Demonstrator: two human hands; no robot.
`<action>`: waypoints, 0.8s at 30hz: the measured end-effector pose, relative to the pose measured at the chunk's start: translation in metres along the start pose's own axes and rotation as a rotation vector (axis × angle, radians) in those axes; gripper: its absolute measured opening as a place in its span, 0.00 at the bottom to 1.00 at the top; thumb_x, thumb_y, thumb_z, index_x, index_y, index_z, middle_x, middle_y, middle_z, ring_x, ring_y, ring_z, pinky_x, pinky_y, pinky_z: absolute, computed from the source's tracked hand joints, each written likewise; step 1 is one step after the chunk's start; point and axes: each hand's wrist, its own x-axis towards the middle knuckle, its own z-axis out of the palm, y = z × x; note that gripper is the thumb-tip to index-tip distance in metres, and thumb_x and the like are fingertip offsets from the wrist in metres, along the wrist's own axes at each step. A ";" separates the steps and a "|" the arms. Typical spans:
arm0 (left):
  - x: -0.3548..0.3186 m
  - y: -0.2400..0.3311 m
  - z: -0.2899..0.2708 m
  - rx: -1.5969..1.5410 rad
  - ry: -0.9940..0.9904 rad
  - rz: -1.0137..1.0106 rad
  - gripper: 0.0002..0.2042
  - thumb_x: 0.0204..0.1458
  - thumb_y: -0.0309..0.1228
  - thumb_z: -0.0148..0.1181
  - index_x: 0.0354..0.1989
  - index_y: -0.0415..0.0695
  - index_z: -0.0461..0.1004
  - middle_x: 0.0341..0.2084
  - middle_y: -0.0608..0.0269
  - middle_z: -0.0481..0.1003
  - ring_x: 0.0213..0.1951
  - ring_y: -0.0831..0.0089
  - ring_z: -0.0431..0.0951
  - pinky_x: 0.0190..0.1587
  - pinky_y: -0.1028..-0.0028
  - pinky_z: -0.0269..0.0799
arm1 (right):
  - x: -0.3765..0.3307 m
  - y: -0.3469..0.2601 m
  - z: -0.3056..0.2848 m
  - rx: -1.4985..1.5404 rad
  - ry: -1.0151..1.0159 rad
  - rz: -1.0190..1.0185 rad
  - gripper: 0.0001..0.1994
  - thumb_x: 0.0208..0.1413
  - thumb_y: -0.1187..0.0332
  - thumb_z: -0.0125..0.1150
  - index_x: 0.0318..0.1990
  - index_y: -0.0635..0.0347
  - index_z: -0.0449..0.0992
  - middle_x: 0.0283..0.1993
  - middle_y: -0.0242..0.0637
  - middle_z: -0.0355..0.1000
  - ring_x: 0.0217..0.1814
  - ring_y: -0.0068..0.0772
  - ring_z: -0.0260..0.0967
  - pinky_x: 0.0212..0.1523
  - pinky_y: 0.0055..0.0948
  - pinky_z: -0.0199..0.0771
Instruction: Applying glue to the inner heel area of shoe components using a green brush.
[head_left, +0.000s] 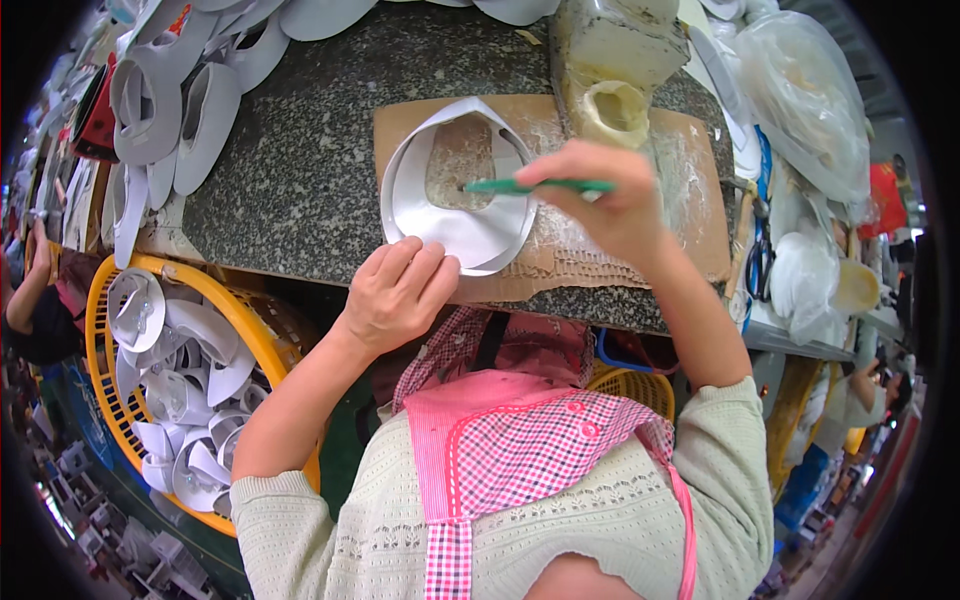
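Note:
A white curved shoe upper [450, 232] lies as a ring on a sheet of brown cardboard [700, 235]. At its near edge, the curled fingers of my left hand [405, 290] grip the rim. My right hand [615, 195], a little blurred, is closed around a green-handled brush [500, 187]. The brush reaches over the upper's right side, and its tip is above the opening in the middle. Whether the tip touches the material I cannot tell.
Behind my right hand stands a crusted, yellowish glue pot [615, 110]. White uppers [208, 128] pile up at the back left of the speckled stone table [310, 150]. A yellow basket [255, 325] full of white pieces sits left. A plastic bag [805, 100] lies at the right.

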 end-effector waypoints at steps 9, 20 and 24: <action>0.060 -0.046 -0.041 -0.296 0.051 -0.289 0.06 0.38 0.21 0.53 0.27 0.40 0.67 0.24 0.59 0.67 0.28 0.64 0.70 0.28 0.73 0.67 | -0.036 -0.002 -0.043 0.803 0.262 0.584 0.06 0.43 0.75 0.59 0.31 0.65 0.73 0.28 0.38 0.72 0.27 0.26 0.69 0.29 0.22 0.70; 0.163 -0.298 -0.222 -1.083 1.208 -0.569 0.10 0.50 0.26 0.51 0.38 0.35 0.72 0.32 0.60 0.73 0.35 0.73 0.73 0.37 0.77 0.70 | -0.083 0.013 -0.011 0.942 0.547 0.589 0.07 0.45 0.75 0.56 0.32 0.69 0.70 0.24 0.37 0.69 0.19 0.25 0.68 0.17 0.21 0.69; 0.137 -0.342 -0.215 0.270 0.423 -1.126 0.11 0.50 0.26 0.48 0.41 0.38 0.69 0.39 0.56 0.71 0.41 0.66 0.73 0.36 0.67 0.72 | -0.080 0.014 -0.010 0.885 0.603 0.568 0.07 0.46 0.75 0.56 0.33 0.69 0.70 0.24 0.37 0.70 0.20 0.24 0.68 0.19 0.20 0.69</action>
